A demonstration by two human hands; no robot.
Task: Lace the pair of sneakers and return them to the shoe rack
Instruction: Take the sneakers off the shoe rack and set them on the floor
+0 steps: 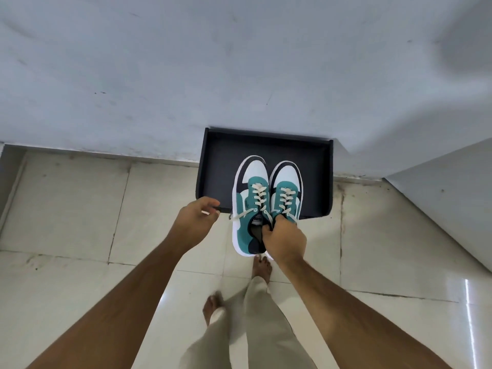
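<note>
My left hand [195, 218] hangs loose, empty, at the shoe rack's [328, 182] front left corner. My right hand [283, 239] pinches both sneakers [266, 198] by their collars above the front edge; light, soft, floppy laces.

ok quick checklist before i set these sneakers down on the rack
1. Both sneakers held: ok. The right hand grips the left sneaker and the right sneaker together at their collars.
2. Laces done: ok on the eyelets, but a loose lace end hangs off the left sneaker.
3. Rack space: ok. The black shoe rack shows bare surface under the toes.
4. Alignment: ok. Toes point at the wall, over the rack.
5. Left hand: holds nothing, near the rack's front edge; whether it touches, cannot tell.
6. Grip firmness: cannot tell.
</note>
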